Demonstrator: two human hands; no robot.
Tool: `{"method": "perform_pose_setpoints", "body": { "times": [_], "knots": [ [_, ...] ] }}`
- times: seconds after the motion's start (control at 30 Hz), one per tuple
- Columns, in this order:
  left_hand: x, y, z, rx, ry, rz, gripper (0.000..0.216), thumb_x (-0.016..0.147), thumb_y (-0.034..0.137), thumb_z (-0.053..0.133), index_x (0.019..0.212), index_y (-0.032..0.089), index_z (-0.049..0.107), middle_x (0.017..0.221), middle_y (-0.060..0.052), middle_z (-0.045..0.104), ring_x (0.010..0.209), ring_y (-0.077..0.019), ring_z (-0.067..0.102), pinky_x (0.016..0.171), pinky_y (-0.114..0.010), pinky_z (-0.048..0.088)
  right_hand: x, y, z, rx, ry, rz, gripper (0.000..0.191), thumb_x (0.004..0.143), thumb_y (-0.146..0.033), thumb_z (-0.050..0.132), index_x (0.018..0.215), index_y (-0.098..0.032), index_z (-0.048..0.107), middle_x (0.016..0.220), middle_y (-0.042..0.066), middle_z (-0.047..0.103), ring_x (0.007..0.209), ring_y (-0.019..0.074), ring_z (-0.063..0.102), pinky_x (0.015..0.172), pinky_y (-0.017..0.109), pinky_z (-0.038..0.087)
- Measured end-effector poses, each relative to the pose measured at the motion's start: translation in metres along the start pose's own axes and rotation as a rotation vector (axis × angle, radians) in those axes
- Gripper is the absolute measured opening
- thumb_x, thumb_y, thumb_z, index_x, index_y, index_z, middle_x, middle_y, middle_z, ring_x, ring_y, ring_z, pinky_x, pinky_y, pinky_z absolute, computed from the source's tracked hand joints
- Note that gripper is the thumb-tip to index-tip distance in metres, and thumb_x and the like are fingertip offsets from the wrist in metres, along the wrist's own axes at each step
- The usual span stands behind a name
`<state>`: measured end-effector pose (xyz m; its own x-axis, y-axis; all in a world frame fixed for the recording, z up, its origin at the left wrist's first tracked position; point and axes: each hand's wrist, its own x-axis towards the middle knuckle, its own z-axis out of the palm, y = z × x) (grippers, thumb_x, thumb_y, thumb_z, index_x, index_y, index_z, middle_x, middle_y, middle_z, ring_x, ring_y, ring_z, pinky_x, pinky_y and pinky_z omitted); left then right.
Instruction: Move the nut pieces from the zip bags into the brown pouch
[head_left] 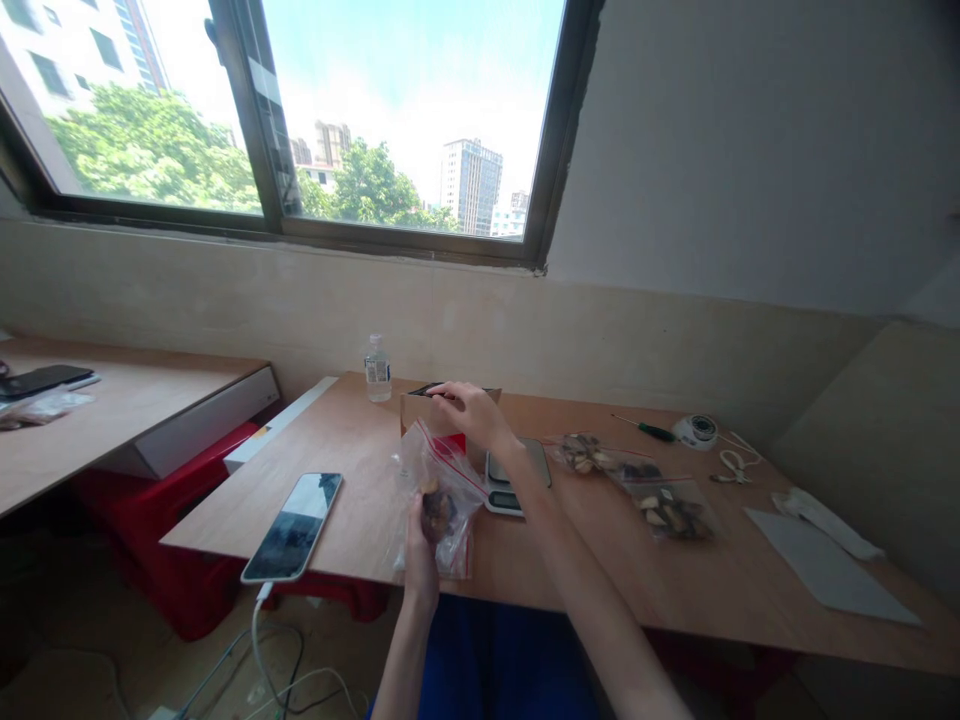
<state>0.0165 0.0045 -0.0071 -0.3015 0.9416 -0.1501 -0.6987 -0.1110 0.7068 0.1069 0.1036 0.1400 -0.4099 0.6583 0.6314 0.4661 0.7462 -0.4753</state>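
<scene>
My left hand (420, 555) grips a clear zip bag with a red seal (442, 495) near the table's front edge; dark pieces sit in the bag's bottom. My right hand (469, 410) reaches forward over a brown cardboard box (420, 408), fingers curled at its open top; whether it holds anything is hidden. A small digital scale (514, 480) lies just behind the bag, under my right forearm. Two more filled clear bags (600, 455) (671, 512) lie to the right on the wooden table (360, 440).
A phone (294, 525) on a white cable lies at the table's left front. A small bottle (377, 368) stands behind the box. A green screwdriver (645, 429), a white round device (696, 431), a grey sheet (825, 565) lie right. Another desk (112, 410) stands left.
</scene>
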Motion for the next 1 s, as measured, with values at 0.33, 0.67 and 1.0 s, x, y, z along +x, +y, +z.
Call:
{"method": "perform_pose_setpoints", "body": {
  "times": [0.33, 0.67, 1.0],
  "knots": [
    [-0.004, 0.009, 0.004, -0.024, -0.014, -0.004, 0.036, 0.081, 0.038, 0.051, 0.107, 0.019, 0.063, 0.112, -0.005, 0.066, 0.111, -0.0185, 0.057, 0.095, -0.031, 0.044, 0.015, 0.001, 0.006, -0.057, 0.129, 0.187, 0.02, 0.086, -0.027, 0.049, 0.082, -0.018, 0.066, 0.084, 0.006, 0.067, 0.077, 0.0165, 0.059, 0.072, 0.027, 0.043],
    [-0.002, 0.013, -0.005, 0.175, -0.202, 0.086, 0.041, 0.073, 0.03, 0.063, 0.112, 0.019, 0.061, 0.121, -0.007, 0.061, 0.118, -0.0241, 0.051, 0.099, -0.035, 0.04, -0.046, -0.006, -0.014, 0.354, -0.158, 0.273, 0.021, 0.08, -0.014, 0.044, 0.083, -0.016, 0.064, 0.08, 0.003, 0.066, 0.073, 0.0142, 0.06, 0.067, 0.026, 0.046],
    [-0.008, 0.026, 0.004, 0.361, -0.24, 0.16, 0.047, 0.073, 0.035, 0.067, 0.115, 0.018, 0.056, 0.112, -0.009, 0.066, 0.105, -0.0244, 0.061, 0.09, -0.034, 0.047, -0.067, 0.006, -0.019, 0.453, -0.582, 0.191, 0.041, 0.082, -0.042, 0.058, 0.113, -0.017, 0.059, 0.115, 0.008, 0.06, 0.105, 0.0221, 0.055, 0.09, 0.033, 0.044]
  ]
}}
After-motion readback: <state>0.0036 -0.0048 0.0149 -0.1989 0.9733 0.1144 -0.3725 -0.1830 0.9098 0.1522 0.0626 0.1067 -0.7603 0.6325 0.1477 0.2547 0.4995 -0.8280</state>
